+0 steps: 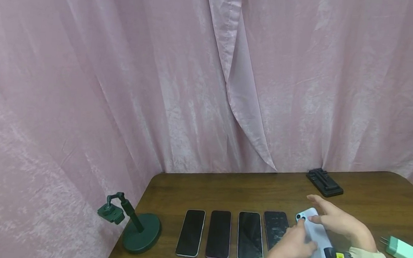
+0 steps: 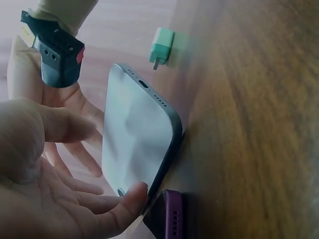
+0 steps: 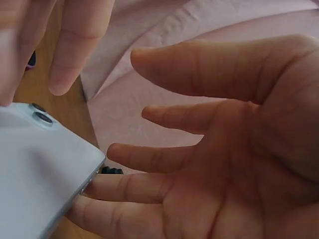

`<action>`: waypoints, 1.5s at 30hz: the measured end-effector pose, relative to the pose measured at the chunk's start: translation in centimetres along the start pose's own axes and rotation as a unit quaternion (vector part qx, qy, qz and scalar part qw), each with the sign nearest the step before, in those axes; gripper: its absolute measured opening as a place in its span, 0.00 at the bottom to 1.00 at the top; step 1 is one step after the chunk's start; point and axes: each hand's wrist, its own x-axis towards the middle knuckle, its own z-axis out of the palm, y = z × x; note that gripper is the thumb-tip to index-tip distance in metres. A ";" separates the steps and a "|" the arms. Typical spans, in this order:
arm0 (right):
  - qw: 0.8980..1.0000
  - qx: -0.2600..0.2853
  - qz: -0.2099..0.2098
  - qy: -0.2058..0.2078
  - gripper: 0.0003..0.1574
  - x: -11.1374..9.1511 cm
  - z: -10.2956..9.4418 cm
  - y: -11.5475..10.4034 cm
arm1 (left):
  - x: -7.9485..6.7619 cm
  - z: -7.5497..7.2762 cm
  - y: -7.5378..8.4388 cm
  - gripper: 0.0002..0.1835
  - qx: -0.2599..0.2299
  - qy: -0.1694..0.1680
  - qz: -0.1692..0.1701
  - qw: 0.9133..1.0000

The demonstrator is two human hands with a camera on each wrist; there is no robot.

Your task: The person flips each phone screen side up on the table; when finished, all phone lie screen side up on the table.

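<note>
A pale blue phone [image 1: 316, 232] lies back-up at the right end of a row of phones, its camera lenses at the far left corner. My left hand [image 1: 293, 244] is over its left side; in the left wrist view one fingertip is at the edge by the lenses, the other fingers loosely extended. My right hand [image 1: 341, 224] is at the phone's right side, fingers spread and thumb apart in the right wrist view [image 3: 219, 134]. Its lower fingers reach to the phone's edge, partly hidden beneath it. I cannot tell whether the phone is raised off the table.
Left of it lie dark-screened phones, including a cracked-looking one [image 1: 275, 226], a white-edged one [image 1: 250, 237] and a purple-edged one [image 1: 218, 234]. A green stand [image 1: 141, 233] is at far left, a folded black stand [image 1: 325, 182] behind, a mint charger [image 1: 401, 249] at right.
</note>
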 end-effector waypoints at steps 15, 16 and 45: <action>0.999 0.014 -0.041 -0.014 0.46 -0.4 0.8 -1.9 | -0.2 -1.0 -0.2 0.37 -0.090 -0.033 -0.012 0.995; 0.999 0.024 -0.038 -0.019 0.46 -0.4 0.9 -2.1 | -0.3 -1.1 -0.2 0.37 -0.093 -0.035 -0.013 0.995; 0.983 0.160 0.018 -0.085 0.39 1.2 1.7 0.9 | -0.2 -3.1 -1.0 0.28 -0.335 -0.071 -0.029 0.939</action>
